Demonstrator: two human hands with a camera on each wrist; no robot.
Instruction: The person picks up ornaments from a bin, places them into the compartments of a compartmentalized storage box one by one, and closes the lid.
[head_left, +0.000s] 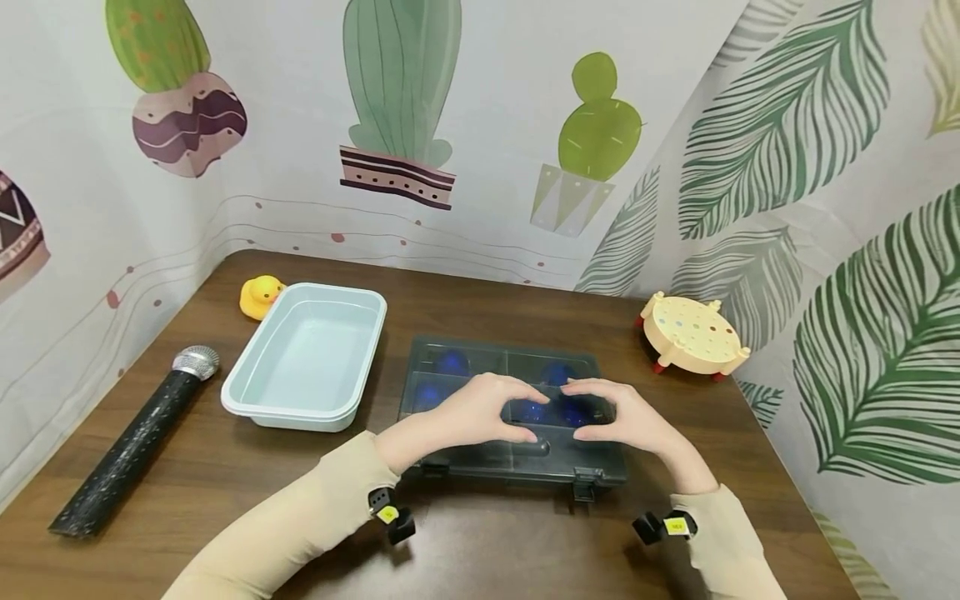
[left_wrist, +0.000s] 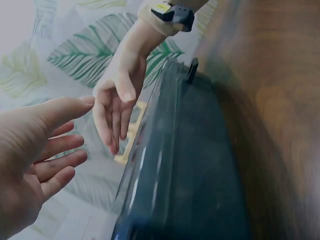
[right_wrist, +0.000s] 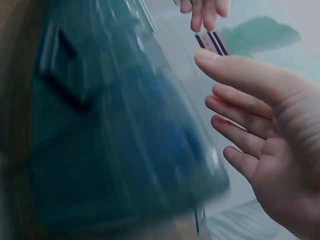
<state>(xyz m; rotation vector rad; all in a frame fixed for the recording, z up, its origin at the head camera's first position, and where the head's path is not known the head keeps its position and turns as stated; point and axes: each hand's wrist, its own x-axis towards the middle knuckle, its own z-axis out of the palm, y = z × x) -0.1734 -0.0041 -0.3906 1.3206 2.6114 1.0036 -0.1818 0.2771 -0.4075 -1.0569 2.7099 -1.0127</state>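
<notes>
A dark, see-through plastic case (head_left: 480, 454) with its lid down lies in the middle of the table. Several blue balls (head_left: 452, 362) show through the lid in its compartments. My left hand (head_left: 487, 410) hovers over the middle of the case, fingers and thumb curved apart with nothing between them. Facing it from the right, my right hand (head_left: 626, 417) is held in a similar curve, also holding nothing. Both wrist views show the hands beside the lid, fingers loosely bent. At the case's front right, a latch (head_left: 584, 483) juts out from the edge.
Left of the case stands a pale blue plastic tub (head_left: 303, 354), with a yellow rubber duck (head_left: 260, 296) behind it. A black microphone (head_left: 142, 437) lies at the table's left side. Near the back right edge sits a cream round toy (head_left: 693, 335) with red feet. Patterned cloth hangs behind.
</notes>
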